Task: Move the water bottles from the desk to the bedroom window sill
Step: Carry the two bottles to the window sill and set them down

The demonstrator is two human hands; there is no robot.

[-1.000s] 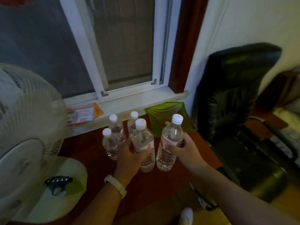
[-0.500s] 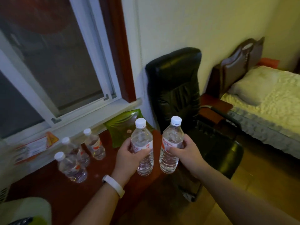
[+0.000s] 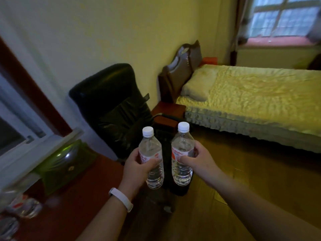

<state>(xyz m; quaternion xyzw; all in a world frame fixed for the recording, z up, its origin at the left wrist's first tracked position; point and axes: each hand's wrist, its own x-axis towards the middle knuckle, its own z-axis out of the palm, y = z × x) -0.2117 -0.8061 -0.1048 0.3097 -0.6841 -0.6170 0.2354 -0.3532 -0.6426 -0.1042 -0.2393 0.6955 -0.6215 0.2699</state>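
The view has swung away from the table (image 3: 78,197) within the last second. The desk window and the other bottles filled the middle before; now the table sits low at 8 o'clock, with the remaining bottles (image 3: 22,204) a blur at its near end. The bed (image 3: 251,94) and the far window sill (image 3: 278,42) have come in at 2 and 1 o'clock. I judge the carry is under way, with the sill still well apart, beyond the bed. Both carried bottles are clear of the table, upright and side by side near centre. The left hand (image 3: 139,164) has its fingers (image 3: 152,162) wrapped close round the label of the left bottle (image 3: 150,145). The right hand (image 3: 199,160) grips the right bottle (image 3: 182,141) the same way at mid-height. A black chair (image 3: 112,94) stands behind them at 10 o'clock.
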